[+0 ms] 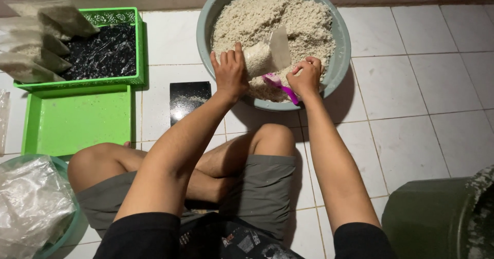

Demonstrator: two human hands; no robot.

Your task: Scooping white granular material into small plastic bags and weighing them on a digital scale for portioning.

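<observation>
A grey-green basin (pixel 341 53) full of pale crumbly grain (pixel 267 12) sits on the white tile floor in front of my crossed legs. My left hand (pixel 230 72) holds a small clear plastic bag (pixel 266 55), partly filled with the grain, over the basin's near side. My right hand (pixel 304 76) grips a pink scoop (pixel 280 85) whose head lies in the grain just below the bag's mouth.
A green basket (pixel 135 48) lined with black plastic holds filled bags (pixel 38 37) at the left, with a green tray (pixel 72 122) below it. A black flat square (pixel 189 99) lies by the basin. A bowl of clear bags (pixel 31 205) sits at lower left, a dark green bin (pixel 437 218) at lower right.
</observation>
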